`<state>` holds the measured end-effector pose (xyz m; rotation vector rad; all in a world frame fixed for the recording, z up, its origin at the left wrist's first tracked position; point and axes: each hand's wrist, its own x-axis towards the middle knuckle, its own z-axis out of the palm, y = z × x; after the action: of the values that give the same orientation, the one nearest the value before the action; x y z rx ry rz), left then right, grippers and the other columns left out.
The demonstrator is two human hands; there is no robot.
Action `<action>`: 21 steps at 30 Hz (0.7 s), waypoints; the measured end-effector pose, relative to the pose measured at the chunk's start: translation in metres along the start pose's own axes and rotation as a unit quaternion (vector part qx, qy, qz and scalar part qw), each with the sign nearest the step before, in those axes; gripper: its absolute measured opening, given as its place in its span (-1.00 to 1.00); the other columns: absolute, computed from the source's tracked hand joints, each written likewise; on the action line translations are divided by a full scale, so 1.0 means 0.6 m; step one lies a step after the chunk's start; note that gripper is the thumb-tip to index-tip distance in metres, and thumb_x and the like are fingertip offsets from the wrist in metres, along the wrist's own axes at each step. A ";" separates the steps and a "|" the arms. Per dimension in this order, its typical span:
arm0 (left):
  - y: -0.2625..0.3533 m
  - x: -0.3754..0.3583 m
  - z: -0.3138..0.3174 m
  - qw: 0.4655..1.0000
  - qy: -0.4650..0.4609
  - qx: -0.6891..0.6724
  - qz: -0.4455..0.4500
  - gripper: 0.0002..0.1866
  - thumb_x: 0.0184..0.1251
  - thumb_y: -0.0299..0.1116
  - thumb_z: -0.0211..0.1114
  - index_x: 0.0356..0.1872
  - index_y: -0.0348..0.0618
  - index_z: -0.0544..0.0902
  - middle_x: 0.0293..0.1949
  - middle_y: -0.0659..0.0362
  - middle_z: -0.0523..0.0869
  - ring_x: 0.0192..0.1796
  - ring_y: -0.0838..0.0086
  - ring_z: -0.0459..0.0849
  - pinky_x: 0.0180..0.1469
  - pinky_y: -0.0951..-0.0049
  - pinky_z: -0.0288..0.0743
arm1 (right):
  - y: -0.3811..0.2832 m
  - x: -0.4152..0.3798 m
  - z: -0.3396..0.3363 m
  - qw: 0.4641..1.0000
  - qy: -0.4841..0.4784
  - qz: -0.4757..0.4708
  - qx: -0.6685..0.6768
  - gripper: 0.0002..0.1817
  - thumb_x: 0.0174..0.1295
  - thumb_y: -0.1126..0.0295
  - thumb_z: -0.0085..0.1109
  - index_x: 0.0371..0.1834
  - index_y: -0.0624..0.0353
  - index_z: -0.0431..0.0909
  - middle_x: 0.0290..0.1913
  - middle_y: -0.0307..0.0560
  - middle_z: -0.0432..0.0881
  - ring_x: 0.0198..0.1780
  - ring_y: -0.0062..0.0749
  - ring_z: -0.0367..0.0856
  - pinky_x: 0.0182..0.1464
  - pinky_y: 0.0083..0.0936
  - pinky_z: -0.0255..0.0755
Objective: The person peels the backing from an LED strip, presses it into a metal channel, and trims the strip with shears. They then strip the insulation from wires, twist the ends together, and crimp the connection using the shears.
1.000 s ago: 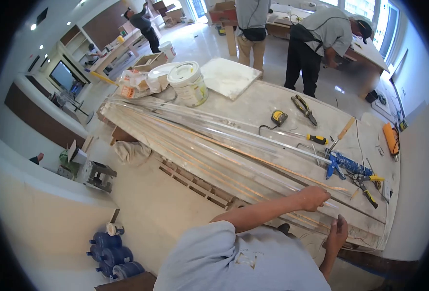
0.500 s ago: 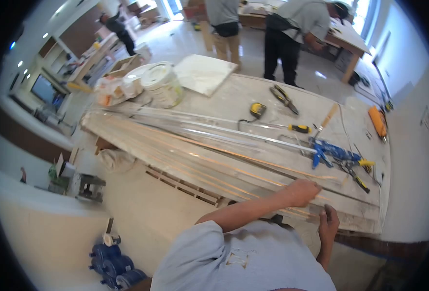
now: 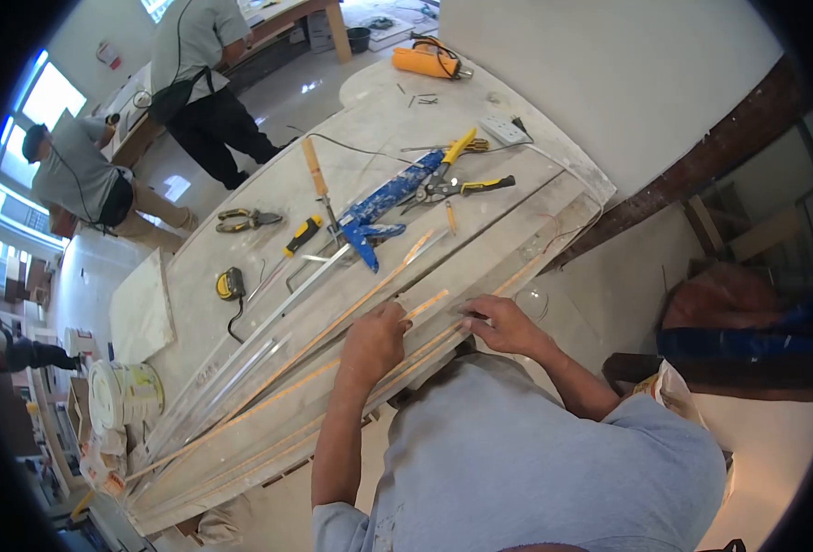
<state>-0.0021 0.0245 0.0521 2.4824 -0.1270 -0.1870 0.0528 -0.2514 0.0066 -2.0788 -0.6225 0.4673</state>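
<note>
My left hand [image 3: 374, 342] is closed around a long thin strip with an orange edge [image 3: 429, 303], which runs toward the table's far left end. The strip's free end sticks out to the right of my fingers. Just beyond that end, my right hand [image 3: 506, 324] has thumb and fingertips pressed together; what they pinch is too small to make out. More orange-edged strips [image 3: 425, 354] lie along the near edge of the table. Past my hands rest a blue caulking gun [image 3: 393, 193], snips with yellow and black handles [image 3: 485, 186] and a yellow-and-black screwdriver [image 3: 303, 235].
On the worktable [image 3: 351, 133] are pliers [image 3: 248, 220], a tape measure [image 3: 230, 283], an orange power tool [image 3: 425, 63] and a white power strip [image 3: 503, 129]. A bucket [image 3: 135, 391] stands at the left end. Two people work beyond the table; a wall borders its right side.
The view has swung right and closer to the table's right end. My left hand now grips the strip. My right hand has come over the table, its fingertips drawn together.
</note>
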 end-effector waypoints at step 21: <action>-0.048 -0.010 0.207 0.951 0.304 0.025 0.055 -0.60 0.33 -0.44 0.30 0.21 -0.15 0.68 0.34 -0.01 0.63 0.42 -0.08 0.52 0.43 0.03 0.46 | -0.254 0.174 0.108 0.928 -0.198 -0.278 -0.152 -0.75 0.28 0.38 0.40 -0.04 0.28 0.75 -0.07 0.18 0.76 -0.02 0.13 0.73 0.09 -0.13 0.59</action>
<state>-0.0273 -0.0257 -0.0625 2.4571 -0.0069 0.6323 0.0630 -0.0750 0.0905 -1.9719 -1.5567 0.4790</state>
